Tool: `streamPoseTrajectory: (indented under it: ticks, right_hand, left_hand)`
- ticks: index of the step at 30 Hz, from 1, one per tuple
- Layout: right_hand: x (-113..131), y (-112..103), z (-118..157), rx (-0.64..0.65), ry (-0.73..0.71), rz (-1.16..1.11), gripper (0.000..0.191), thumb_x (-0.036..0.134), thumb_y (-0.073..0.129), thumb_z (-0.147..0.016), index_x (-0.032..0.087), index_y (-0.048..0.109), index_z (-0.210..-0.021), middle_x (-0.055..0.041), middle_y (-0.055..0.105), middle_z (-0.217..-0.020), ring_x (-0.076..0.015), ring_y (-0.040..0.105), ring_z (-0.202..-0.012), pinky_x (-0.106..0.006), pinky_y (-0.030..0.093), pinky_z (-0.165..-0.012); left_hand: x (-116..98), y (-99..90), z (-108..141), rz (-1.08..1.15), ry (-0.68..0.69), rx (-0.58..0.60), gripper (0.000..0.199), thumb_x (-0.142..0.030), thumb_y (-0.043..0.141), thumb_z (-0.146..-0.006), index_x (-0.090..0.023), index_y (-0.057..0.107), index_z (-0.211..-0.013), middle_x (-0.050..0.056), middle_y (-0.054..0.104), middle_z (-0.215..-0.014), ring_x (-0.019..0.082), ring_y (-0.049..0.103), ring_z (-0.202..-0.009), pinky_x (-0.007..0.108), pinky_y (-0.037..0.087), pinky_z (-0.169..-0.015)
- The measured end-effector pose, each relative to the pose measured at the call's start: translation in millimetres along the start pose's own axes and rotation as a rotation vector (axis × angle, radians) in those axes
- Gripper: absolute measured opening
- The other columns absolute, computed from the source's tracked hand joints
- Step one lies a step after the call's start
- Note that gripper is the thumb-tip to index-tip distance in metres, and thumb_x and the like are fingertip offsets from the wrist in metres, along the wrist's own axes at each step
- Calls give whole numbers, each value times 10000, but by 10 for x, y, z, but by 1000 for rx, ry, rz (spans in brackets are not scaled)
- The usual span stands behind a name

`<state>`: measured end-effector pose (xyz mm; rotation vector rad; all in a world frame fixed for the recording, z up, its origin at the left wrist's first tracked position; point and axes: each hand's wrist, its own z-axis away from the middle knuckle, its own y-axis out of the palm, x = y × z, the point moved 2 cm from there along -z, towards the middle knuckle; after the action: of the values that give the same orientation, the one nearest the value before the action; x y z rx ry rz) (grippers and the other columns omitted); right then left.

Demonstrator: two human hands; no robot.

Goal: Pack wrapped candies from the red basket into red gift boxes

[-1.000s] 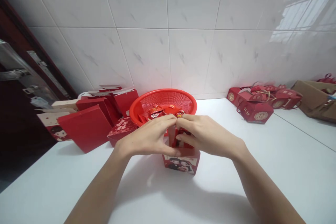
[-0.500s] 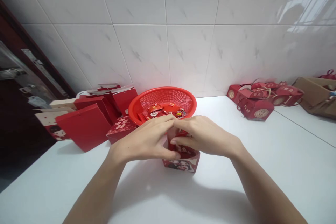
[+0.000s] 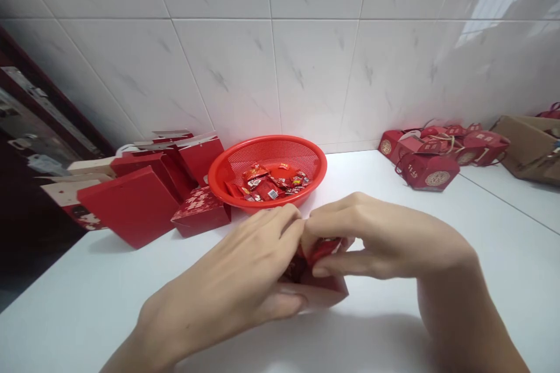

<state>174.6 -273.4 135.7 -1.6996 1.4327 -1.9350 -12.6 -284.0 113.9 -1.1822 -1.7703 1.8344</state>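
A small open-topped red gift box [image 3: 324, 297] stands on the white table in front of me. My left hand [image 3: 223, 285] is wrapped around its left side, the thumb along the near wall. Pinched between the thumb and fingers of my right hand [image 3: 389, 239] is a red wrapped candy [image 3: 324, 249], right at the box's mouth. The fingertips of both hands meet over the box and hide much of its inside. Just behind them sits a red plastic basket [image 3: 322, 169] with several wrapped candies [image 3: 266, 186] in it.
Red gift bags [image 3: 126, 204] and a closed red box [image 3: 201, 213] stand left of the basket. Several red gift boxes with handles [image 3: 431, 172] are at the back right, beside a cardboard box [image 3: 527, 145]. A tiled wall [image 3: 315, 81] borders the table's back.
The box appears closer and tilted, and both hands have come nearer with it. The candies in the basket show more fully. My view has shifted slightly downward.
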Motion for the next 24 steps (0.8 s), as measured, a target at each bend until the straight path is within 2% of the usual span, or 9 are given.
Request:
streamPoseTrajectory:
  ticks: [4,7,11,14,17,21,24]
  right_hand:
    - [52,46,22,90,29,11,163,75,616,-879,179,693,-978,-14,719,-915,-113,631,-754,-211,456,-644]
    - [55,119,-10,109,81,78,173,82,614,-868,181,690,-987,-30,721,-998,-122,628,-772,-227,432,-634]
    - [44,183,-32,107,147,218,133,74,583,-863,160,670,-915,-42,714,-969,-121,589,-703,-247,392,-603]
    - [53,170,-6,94,143,237,105,94,586,-878,167,656,-909,-32,710,-939,-125,600,-714,-247,395,-610]
    - [55,102,57,45,135,212,115,105,579,-904,184,652,-944,-15,709,-923,-123,625,-738,-235,417,-626]
    - [5,-40,167,-107,130,241,61,202,606,-934,202,653,-974,-11,703,-907,-133,642,-762,-241,457,-674]
    - [-80,-136,218,-229,177,306,198,353,663,-912,215,647,-1053,-45,708,-1004,-183,662,-847,-282,489,-719]
  left_hand:
    - [20,21,26,-5,-21,22,313,-467,657,-871,-263,633,-1107,58,622,-1070,253,618,-982,343,522,-820]
    - [53,32,37,3,-50,27,323,-439,665,-860,-270,629,-1133,55,617,-1063,255,622,-982,345,525,-822]
    - [41,25,29,-10,-62,18,342,-444,677,-850,-263,629,-1136,57,619,-1057,255,624,-978,333,525,-810]
    - [2,12,10,-35,-57,31,320,-457,683,-853,-252,634,-1094,50,621,-1052,245,623,-955,317,521,-787]
    - [-9,-2,-14,-38,-61,39,338,-527,647,-878,-242,639,-1058,42,622,-1002,233,621,-910,310,514,-760]
    - [99,-1,-69,-25,-74,39,395,-572,618,-887,-252,644,-1116,40,625,-1025,229,627,-908,304,512,-747]
    - [254,8,-139,-22,-88,36,446,-575,590,-908,-274,628,-1235,55,633,-1140,248,635,-983,320,519,-788]
